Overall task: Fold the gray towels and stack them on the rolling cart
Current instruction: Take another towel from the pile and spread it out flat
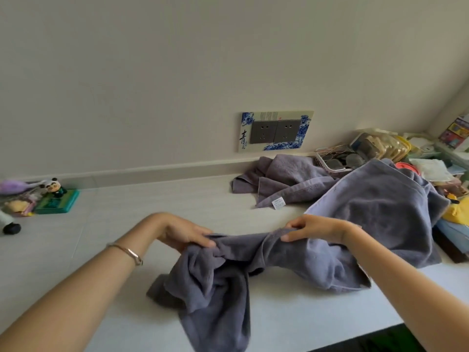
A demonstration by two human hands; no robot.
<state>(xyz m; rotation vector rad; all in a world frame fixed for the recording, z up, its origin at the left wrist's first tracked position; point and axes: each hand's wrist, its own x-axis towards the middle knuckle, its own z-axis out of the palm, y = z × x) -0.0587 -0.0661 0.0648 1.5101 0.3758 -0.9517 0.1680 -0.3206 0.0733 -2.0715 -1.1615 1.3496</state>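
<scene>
Muted greys, one patterned spot.
The near towel (215,280), large towel (375,207) and far towel (284,176) are plain purplish grey; the bench (127,224) is white; the socket surround (304,130) carries blue-and-white swirls; the toy base (57,203) is green.

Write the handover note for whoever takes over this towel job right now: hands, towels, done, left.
Left hand grips the bunched left end of the held towel; right hand pinches its upper edge further right. It lies crumpled and unfolded on the white table.
Large towel is draped over clutter at the right; back towel sits crumpled at the back of the table under the sockets.
Done: nothing folded or stacked in view.
Left: fold them all and stack them on the rolling cart, which is not in view.
</scene>
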